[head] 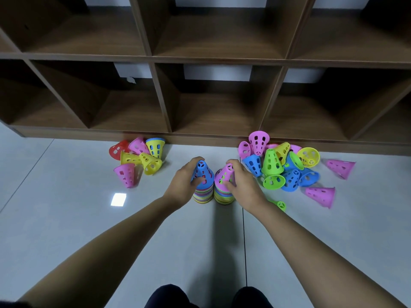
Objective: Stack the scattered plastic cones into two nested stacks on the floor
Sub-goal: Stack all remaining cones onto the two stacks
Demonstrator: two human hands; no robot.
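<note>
Left stack (201, 195), left hand (184, 183) curled round its blue top cone (206, 174), and right stack (223, 196), right hand (242, 181) gripping its pink top cone (223, 174), stand side by side on the floor (66, 218) just before the shelf unit (200, 133); roughly half done, since the left pile (138, 158) and right pile (284, 165) at the shelf unit's base are not yet nested.

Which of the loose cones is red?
The red cone at the far-left edge of the left pile; the other loose cones are pink, yellow, blue or green.
</note>
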